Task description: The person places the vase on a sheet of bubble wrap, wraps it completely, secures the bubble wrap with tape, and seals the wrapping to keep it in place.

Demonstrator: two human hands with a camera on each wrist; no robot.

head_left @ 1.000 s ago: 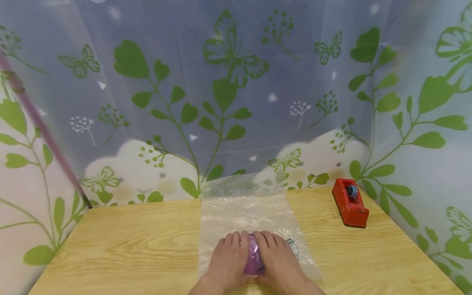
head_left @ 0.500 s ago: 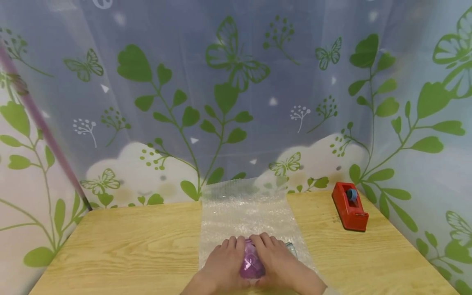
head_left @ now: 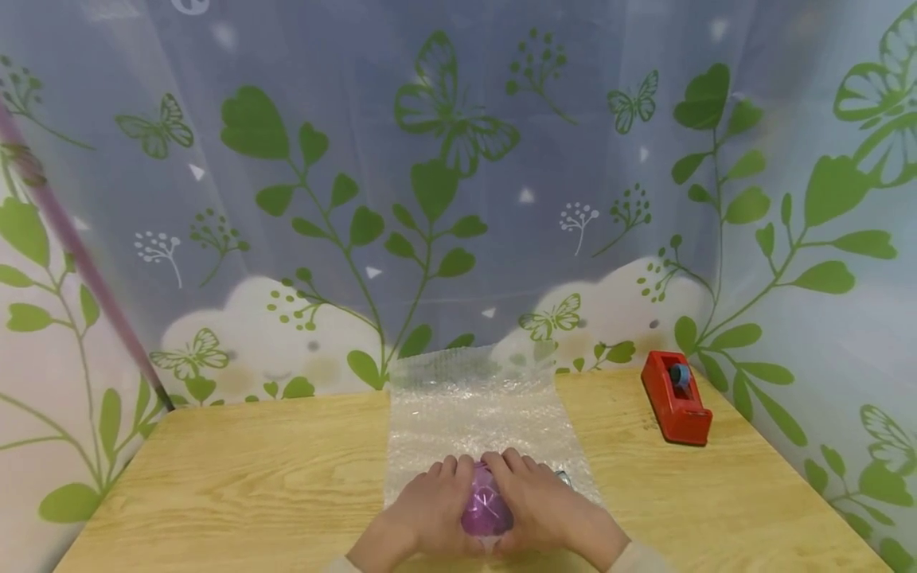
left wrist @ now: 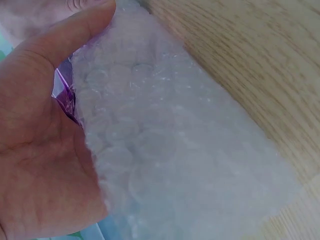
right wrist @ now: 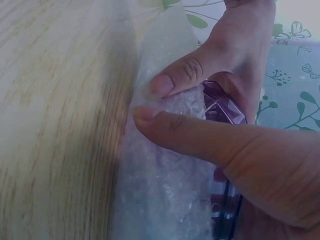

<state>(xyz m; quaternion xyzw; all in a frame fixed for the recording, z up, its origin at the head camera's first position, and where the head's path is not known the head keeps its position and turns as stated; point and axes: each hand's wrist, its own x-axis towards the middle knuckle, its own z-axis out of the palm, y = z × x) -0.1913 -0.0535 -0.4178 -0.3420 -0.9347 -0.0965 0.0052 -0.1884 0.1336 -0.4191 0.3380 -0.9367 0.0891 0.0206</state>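
Note:
A shiny purple faceted piece (head_left: pixel 487 509), glass-like, lies on its side on a sheet of bubble wrap (head_left: pixel 480 410). Its clear bluish end (head_left: pixel 564 477) peeks out past the right hand. My left hand (head_left: pixel 433 509) and right hand (head_left: pixel 537 505) grip it side by side, fingers curled over the far side. In the right wrist view both thumbs (right wrist: pixel 175 132) press the near flap of bubble wrap (right wrist: pixel 160 195) against the purple facets (right wrist: pixel 227 107). The left wrist view has this flap (left wrist: pixel 170 135) standing up in front of the left palm (left wrist: pixel 40 135).
A red tape dispenser (head_left: pixel 677 398) with a small blue roll stands at the right of the wooden table (head_left: pixel 265 469). The wrap's far end leans up against the patterned curtain (head_left: pixel 344 199) behind. A purple pole (head_left: pixel 86 255) slants along the left side.
My wrists have spread apart a little, and more of the purple side shows between the hands. Less of the clear end is visible beside the right hand. The dispenser stays put.

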